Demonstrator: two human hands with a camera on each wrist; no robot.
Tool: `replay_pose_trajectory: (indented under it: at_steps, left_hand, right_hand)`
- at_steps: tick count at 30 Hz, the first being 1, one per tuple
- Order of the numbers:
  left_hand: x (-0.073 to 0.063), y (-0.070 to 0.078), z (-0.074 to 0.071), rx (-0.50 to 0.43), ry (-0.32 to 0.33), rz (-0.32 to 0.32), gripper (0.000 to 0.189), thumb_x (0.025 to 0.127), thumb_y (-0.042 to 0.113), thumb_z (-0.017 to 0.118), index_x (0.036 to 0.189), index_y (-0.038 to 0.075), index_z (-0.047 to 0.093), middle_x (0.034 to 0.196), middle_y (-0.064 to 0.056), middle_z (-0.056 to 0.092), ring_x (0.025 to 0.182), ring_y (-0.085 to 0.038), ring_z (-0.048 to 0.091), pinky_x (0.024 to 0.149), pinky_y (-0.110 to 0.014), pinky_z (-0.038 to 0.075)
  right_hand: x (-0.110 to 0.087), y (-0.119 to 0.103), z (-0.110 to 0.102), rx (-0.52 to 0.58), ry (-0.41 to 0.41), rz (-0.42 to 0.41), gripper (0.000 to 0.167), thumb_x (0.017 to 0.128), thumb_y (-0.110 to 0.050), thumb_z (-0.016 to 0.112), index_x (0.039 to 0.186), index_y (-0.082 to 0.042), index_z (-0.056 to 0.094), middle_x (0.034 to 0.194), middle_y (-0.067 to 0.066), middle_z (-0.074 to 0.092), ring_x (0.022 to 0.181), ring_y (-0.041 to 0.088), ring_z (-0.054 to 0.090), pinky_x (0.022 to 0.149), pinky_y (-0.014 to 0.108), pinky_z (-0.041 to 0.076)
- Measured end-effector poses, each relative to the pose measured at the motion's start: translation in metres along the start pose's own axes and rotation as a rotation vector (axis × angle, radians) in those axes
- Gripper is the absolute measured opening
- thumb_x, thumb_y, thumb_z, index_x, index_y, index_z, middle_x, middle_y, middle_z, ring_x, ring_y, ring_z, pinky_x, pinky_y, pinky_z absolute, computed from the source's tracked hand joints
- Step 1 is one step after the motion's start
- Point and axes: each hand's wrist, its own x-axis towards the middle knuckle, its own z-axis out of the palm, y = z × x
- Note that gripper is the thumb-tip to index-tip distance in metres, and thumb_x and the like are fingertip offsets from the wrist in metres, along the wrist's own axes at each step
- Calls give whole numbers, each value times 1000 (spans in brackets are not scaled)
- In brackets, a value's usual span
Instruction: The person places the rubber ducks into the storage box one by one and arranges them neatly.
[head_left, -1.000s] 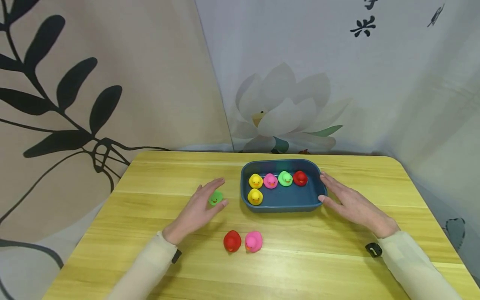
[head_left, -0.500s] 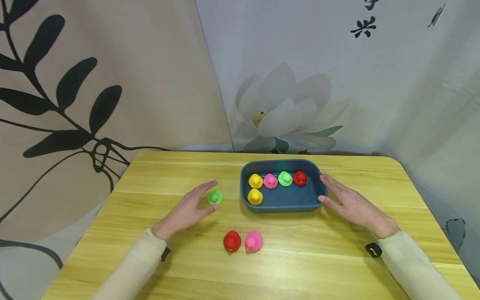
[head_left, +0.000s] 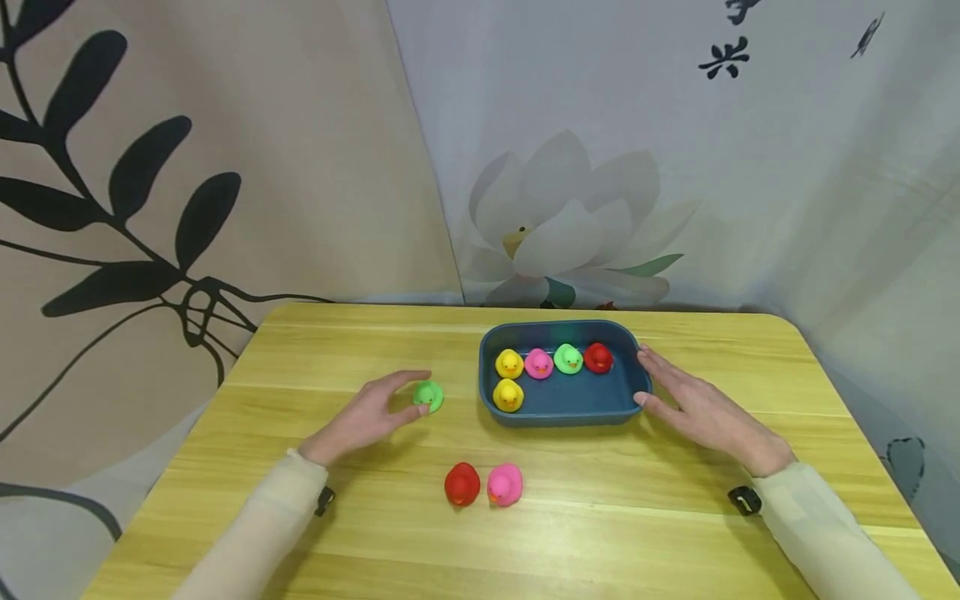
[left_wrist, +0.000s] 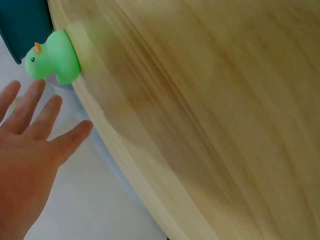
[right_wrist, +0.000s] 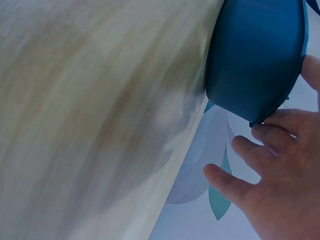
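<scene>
A green rubber duck (head_left: 428, 397) stands on the table left of the blue tray (head_left: 566, 420). My left hand (head_left: 363, 419) reaches around it from the left, thumb on the near side and fingers on the far side. In the left wrist view, the spread fingers of that hand (left_wrist: 30, 145) point at the green duck (left_wrist: 56, 59), a small gap between. My right hand (head_left: 701, 414) rests with extended fingers on the tray's right end; in the right wrist view, its fingertips (right_wrist: 272, 120) are at the rim of the tray (right_wrist: 255, 60).
Inside the tray sit two yellow ducks (head_left: 508, 395), a pink duck (head_left: 538, 363), a green duck and a red duck (head_left: 597, 358). On the table (head_left: 600, 517) nearer me are a red duck (head_left: 462, 484) and a pink duck (head_left: 505, 484). A printed curtain (head_left: 337, 167) hangs behind.
My left hand has drawn back to the left and lowered, its thumb and fingers now either side of the green duck. My right hand and the tray have stayed in place.
</scene>
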Motion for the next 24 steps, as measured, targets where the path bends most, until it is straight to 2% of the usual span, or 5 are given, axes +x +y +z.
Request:
replay_pose_trajectory:
  at_steps: [11,19,24]
  left_hand:
    - [6,-8,2,15,27,103,38,98,18,73,134,8,67,134,-6,67,127,-31,61,108,-55,47]
    - [8,-7,4,38,43,108,25,95,12,76,120,11,75,121,-1,71,114,-25,67,101,-49,53]
    - [8,-6,3,32,51,94,25,94,9,76,118,11,75,120,-2,71,115,-26,67,102,-49,53]
  right_hand:
    - [0,0,0,-1,-3,2,80,106,-56,49,165,-8,23,173,10,16,154,40,26,118,62,30]
    - [0,0,0,4,0,3,80,106,-57,48,165,-9,23,173,9,16,154,39,26,118,61,30]
    - [0,-1,0,3,0,4,80,106,-57,47,165,-8,23,173,9,16,154,39,26,118,61,30]
